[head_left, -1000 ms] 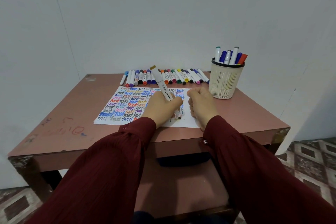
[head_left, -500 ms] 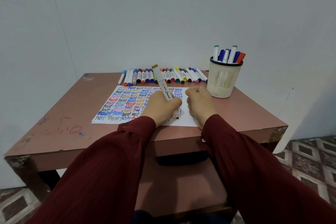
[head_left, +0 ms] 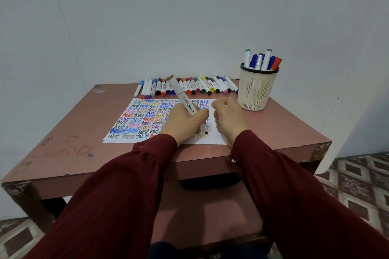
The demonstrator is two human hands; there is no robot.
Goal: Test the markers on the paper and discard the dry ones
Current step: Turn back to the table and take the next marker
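Observation:
My left hand [head_left: 185, 125] grips a grey marker [head_left: 182, 98] with an olive-brown top end, its tip down on the white paper [head_left: 134, 120] near the sheet's front right. The paper is covered with the word "test" in many colours. My right hand [head_left: 228, 120] rests on the paper's right part as a curled fist. What its fingers enclose, if anything, is hidden. A row of several capped markers [head_left: 202, 87] lies along the table's far edge, behind the paper.
A cream mesh cup [head_left: 255, 92] with a black rim stands at the back right of the brown table [head_left: 73, 145] and holds several markers upright. A wall rises right behind the table. Patterned floor tiles show at the right.
The marker and my left hand have shifted only slightly over the same spot on the paper. My right hand has stayed put as a fist.

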